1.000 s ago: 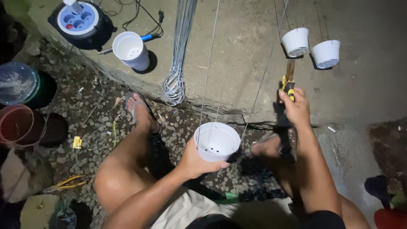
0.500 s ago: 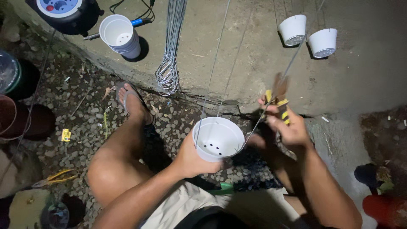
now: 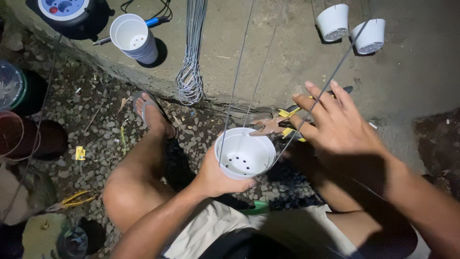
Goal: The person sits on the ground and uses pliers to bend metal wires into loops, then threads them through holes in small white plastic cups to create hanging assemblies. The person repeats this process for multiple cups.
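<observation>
Well up and left of the left grip, a stack of white cups [image 3: 134, 37] stands on the concrete ledge [image 3: 268, 52], with a blue-handled tool [image 3: 153, 21] just behind it and a round black-and-blue device [image 3: 64, 10] further left. A bundle of grey wire loops [image 3: 190, 72] hangs over the ledge edge, above and left of that grip. Far above the right grip, two small white pots [image 3: 350, 28] hang side by side. Down on the gravel [image 3: 105, 139], far left of both grips, lie yellow-handled pliers [image 3: 72, 200], a reddish pot [image 3: 12, 134] and a clear plastic container [image 3: 10, 85].
</observation>
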